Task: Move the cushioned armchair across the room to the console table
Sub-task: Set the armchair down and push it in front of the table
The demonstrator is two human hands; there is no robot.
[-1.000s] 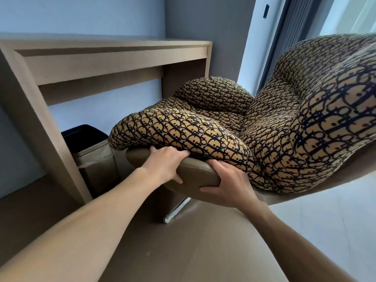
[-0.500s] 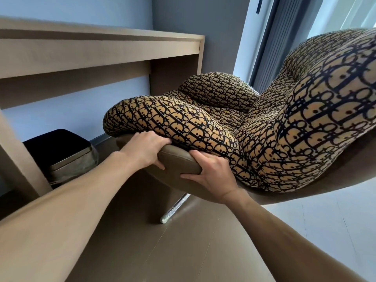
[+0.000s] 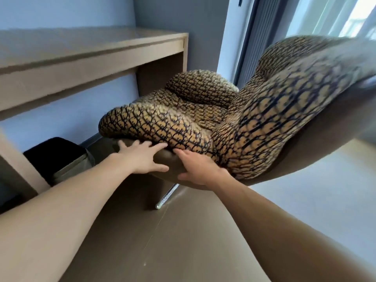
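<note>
Brown chair [image 3: 234, 139] rim under left hand [image 3: 142, 159], fingers splayed, and right hand [image 3: 199, 169], gripping, to steer toward table [image 3: 91, 58].

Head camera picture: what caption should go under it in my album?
Two hands, left and right, on the patterned armchair's front edge beside the console table.
</note>
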